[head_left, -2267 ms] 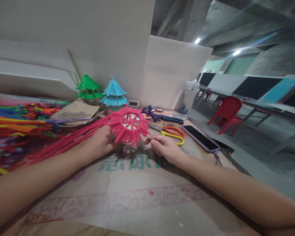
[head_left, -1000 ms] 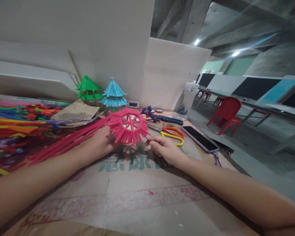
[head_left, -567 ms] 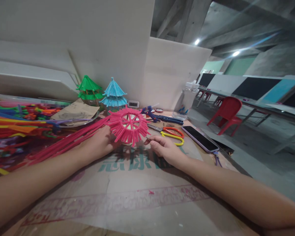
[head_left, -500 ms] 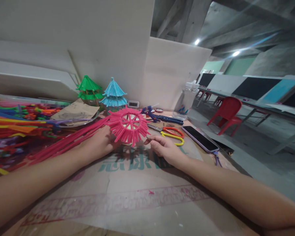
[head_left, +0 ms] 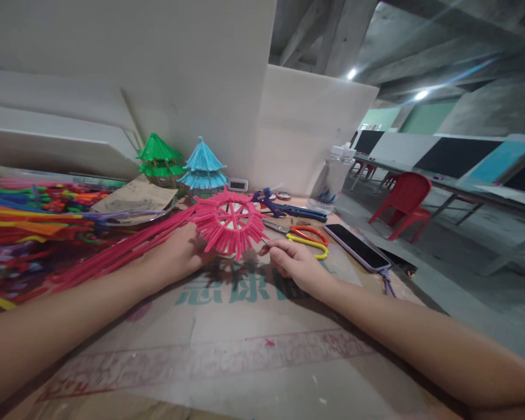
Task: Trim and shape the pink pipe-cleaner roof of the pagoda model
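A round pink pipe-cleaner piece (head_left: 203,224), with spokes in its middle and short strips fanned around the rim, is held up above the table. My left hand (head_left: 186,251) is closed on its left side; the fingertips are partly hidden behind the strips. At the lower right of the rim, my right hand (head_left: 289,259) pinches a thin, wire-like strand (head_left: 265,242), whose tip meets or nearly meets the pink strips. Long pink pipe cleaners (head_left: 109,254) lie behind my left forearm. Scissors (head_left: 310,235) with orange and yellow handles lie just beyond my right hand.
Behind stand a green pagoda model (head_left: 158,154) and a blue one (head_left: 202,166). Bundles of coloured pipe cleaners (head_left: 30,216) fill the left. Pliers (head_left: 301,212), a phone (head_left: 359,248) and a clear bottle (head_left: 328,181) lie or stand at the right. A white board (head_left: 310,128) closes off the back.
Almost nothing differs. My right hand's fingertips have shifted very slightly to the right, and the thin strand between them shows a little more.
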Action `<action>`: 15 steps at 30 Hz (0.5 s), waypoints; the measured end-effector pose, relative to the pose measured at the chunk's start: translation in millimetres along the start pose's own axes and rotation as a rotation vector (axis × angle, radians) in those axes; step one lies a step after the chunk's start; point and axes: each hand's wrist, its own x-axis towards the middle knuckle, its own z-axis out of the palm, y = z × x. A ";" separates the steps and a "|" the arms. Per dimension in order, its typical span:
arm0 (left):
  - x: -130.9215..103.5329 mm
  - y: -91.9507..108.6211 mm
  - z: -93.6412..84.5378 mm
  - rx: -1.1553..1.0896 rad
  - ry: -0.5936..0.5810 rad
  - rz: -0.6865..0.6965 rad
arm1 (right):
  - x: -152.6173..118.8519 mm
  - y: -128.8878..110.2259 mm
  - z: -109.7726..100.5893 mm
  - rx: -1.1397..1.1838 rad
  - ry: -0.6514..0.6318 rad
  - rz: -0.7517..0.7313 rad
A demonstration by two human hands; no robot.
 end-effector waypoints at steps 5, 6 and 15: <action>2.6 4.4 -1.7 0.006 0.031 0.062 | 0.7 1.1 0.0 0.006 0.015 0.020; 2.8 4.5 -1.7 0.008 0.033 0.064 | 0.9 1.6 -0.1 0.003 0.018 0.022; 2.6 6.7 -2.4 0.016 0.016 0.072 | 0.8 -1.8 0.2 -0.012 0.011 0.031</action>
